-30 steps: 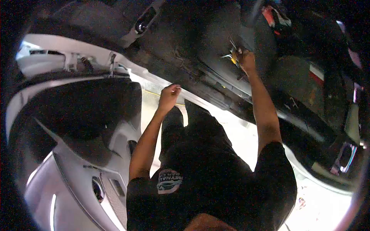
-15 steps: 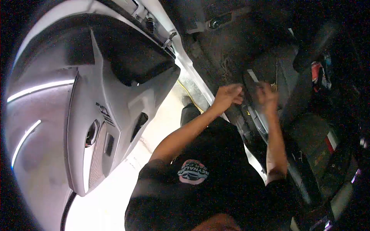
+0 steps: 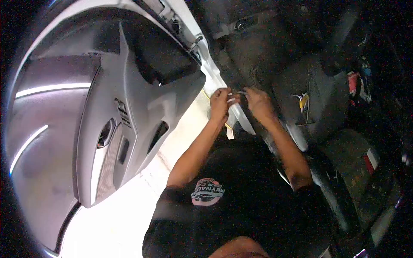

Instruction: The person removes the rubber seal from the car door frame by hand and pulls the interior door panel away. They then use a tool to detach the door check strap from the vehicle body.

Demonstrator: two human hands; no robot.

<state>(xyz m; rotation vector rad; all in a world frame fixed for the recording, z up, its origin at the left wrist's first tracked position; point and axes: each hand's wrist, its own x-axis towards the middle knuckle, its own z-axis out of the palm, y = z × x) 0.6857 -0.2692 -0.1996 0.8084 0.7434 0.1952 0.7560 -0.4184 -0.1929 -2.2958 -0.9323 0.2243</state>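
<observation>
The right hand (image 3: 259,103) is pinching one thin pale tool (image 3: 241,92), fingers nearly closed; the tool is lying between two hands, its long axis running crosswise, free end pointing toward the left hand (image 3: 220,104), whose fingers are curling, grip unclear; one yellow item (image 3: 303,102) is resting rightward
</observation>
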